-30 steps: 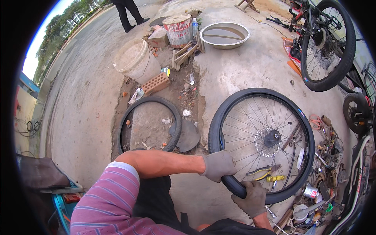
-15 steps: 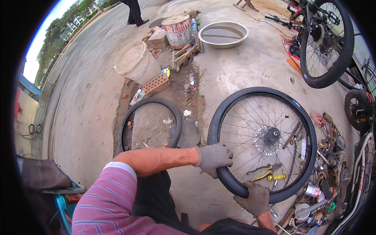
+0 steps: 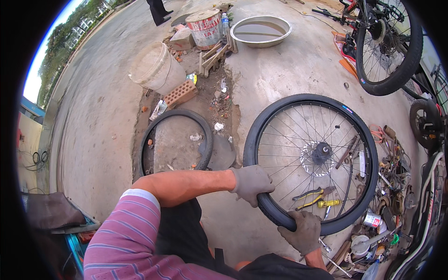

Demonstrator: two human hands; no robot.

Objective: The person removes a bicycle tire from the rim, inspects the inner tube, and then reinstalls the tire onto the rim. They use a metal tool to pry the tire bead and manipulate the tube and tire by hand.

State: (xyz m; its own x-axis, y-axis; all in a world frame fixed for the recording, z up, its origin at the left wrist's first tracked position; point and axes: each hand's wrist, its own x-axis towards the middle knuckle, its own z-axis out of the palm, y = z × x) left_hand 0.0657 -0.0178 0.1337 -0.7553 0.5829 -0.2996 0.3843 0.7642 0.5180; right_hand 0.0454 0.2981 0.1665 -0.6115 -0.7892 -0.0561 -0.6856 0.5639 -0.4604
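Left grip (image 3: 252, 183) and right grip (image 3: 302, 231) are curled

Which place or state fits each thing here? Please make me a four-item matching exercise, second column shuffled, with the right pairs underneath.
Column one
1. Wheel
2. Metal basin
3. Perforated brick
4. Pliers

Column two
A. Next to the tilted bucket
B. Seen through the spokes
C. Gripped by the left hand and right hand
D. Holding murky liquid

Right pairs: 1-C, 2-D, 3-A, 4-B
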